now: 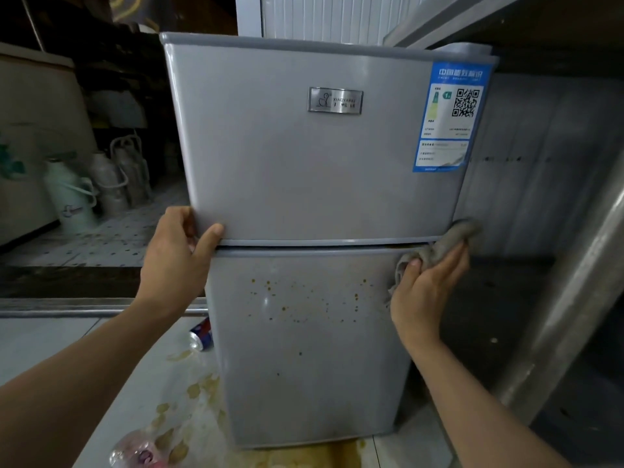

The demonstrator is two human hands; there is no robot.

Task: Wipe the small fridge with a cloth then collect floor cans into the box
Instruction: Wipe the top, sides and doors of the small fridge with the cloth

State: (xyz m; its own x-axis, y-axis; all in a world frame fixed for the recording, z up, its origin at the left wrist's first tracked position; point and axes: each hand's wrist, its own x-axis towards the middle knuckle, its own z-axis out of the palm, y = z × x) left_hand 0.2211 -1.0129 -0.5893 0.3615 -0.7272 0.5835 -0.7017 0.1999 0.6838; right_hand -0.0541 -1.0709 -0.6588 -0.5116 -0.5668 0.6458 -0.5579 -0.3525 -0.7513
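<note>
A small grey fridge (314,197) with two doors stands in the middle of the view on a pale tiled floor (40,346). The left hand (175,251) grips the lower left corner of the upper door, thumb laid across the front edge and fingers curled round the side. The right hand (427,288) holds a crumpled grey cloth (449,241) against the right end of the seam between the two doors, fingers fairly straight over the cloth and thumb pinching it from the left. The lower door carries a scatter of small brown spots (304,298). A metal nameplate (335,100) sits at the centre of the upper door and a blue energy label (449,116) at its upper right. On the floor just left of the fridge lies a can (201,334), partly hidden by the fridge's edge. Brown spill stains (199,390) spread over the floor near the fridge's foot, and a clear, crumpled item (141,449), perhaps a plastic bottle, lies at the near left. Far left, pale flasks (72,197) stand together.
</note>
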